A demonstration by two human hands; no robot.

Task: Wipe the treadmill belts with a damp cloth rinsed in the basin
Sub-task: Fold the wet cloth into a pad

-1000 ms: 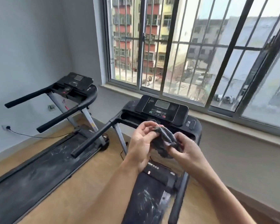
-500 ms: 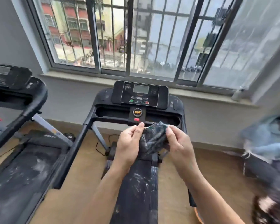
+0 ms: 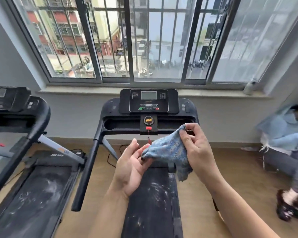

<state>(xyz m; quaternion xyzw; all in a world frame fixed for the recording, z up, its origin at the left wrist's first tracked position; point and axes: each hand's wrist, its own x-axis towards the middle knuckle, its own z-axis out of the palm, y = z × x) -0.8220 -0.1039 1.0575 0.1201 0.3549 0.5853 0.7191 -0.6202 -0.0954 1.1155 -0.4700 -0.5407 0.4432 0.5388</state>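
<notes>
I see right hand (image 3: 199, 152) pinching cloth (image 3: 169, 151) at frame center; left hand (image 3: 130, 169) relaxed, fingertips touching it, above dusty belt (image 3: 151, 200).

Both forearms bare, reaching forward. Left hand (image 3: 132, 169) palm-up, thumb straight, fingers loosely curled at the lower corner of the cloth (image 3: 169, 150); grip unclear. Right hand (image 3: 199, 152) pinches its top corner between thumb and forefinger.

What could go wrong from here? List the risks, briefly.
1. The right hand pinches the cloth by its top corner, with the left hand open beside it. The cloth may slip onto the dusty belt.
2. The cloth hangs close to the red safety key and its cord, under the console. It could snag the key or drip there.
</notes>
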